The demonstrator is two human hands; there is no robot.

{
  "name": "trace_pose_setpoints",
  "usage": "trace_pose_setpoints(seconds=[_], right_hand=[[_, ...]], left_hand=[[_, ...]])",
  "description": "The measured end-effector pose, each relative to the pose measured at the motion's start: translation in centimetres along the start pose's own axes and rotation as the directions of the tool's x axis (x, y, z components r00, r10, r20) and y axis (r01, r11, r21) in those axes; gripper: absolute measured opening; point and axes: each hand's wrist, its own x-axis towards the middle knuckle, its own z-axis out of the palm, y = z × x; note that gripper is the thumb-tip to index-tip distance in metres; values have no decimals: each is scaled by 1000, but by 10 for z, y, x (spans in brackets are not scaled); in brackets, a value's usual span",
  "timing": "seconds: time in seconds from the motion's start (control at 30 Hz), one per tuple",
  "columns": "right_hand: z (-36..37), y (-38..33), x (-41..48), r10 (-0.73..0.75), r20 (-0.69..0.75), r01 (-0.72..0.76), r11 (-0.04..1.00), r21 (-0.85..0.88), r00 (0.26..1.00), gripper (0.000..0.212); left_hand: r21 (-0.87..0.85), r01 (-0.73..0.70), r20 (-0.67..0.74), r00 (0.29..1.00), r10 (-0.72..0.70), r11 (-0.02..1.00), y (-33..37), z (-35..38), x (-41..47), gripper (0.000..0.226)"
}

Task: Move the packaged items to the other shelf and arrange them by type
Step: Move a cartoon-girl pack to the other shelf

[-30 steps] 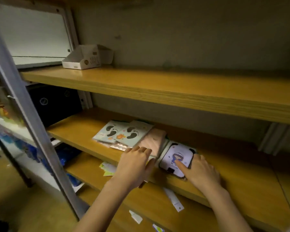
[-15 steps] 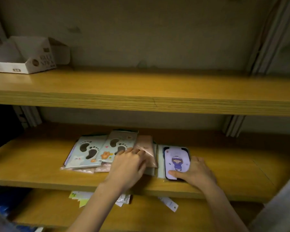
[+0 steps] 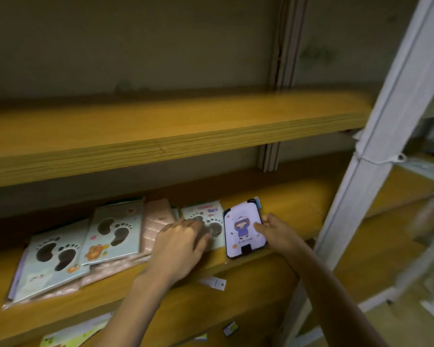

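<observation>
Pale green footprint packets [image 3: 112, 235], pink pouch [image 3: 157, 225], lilac cartoon-girl packet [image 3: 243, 229].

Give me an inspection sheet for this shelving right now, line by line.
Surface: middle wooden shelf holds the goods; upper shelf looks bare.
Job's things: three footprint packs, overlapping; pink packs among them; cartoon-figure pack at the right end.
Clutter: loose tags and papers on the lower shelf.
Grips: left hand flat on a footprint pack; right hand holds the cartoon-figure pack's edge.
Cables: nothing seen.
Surroundings: white metal upright; neighbouring shelves blurred.
</observation>
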Motion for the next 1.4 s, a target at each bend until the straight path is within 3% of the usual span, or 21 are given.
trace_pose_setpoints(seconds=[0.2,0.37,0.67,0.8,0.87,1.03,1.4], right_hand=[[-57,27,-27,-80,-75,89,987,134,994,5],[-112,64,-47,-152,-5,149,958,247,988,6],[-209,143,-88,-225,27,219,967,131,974,9],[-258,182,-106,-203,-32,205,963,174,979,9],[-283,202,-113,-174,-77,187,960,209,982,7],[-341,243,-126,-107,-188,165,932,323,976,10],[-430,291,-111,30,-356,135,893,430,934,9]], left_hand=[[-36,-61,-69,996,59,997,48,6,19,36],[-49,-87,-93,992,82,995,106,18,31,41],[-37,-115,-121,986,110,993,229,45,27,35],[-39,-171,-158,974,163,985,286,58,29,25],[-53,-196,-150,971,186,979,318,64,34,31],[-72,-256,-75,965,251,964,393,79,62,43],[-60,-392,41,918,394,918,499,110,148,44]])
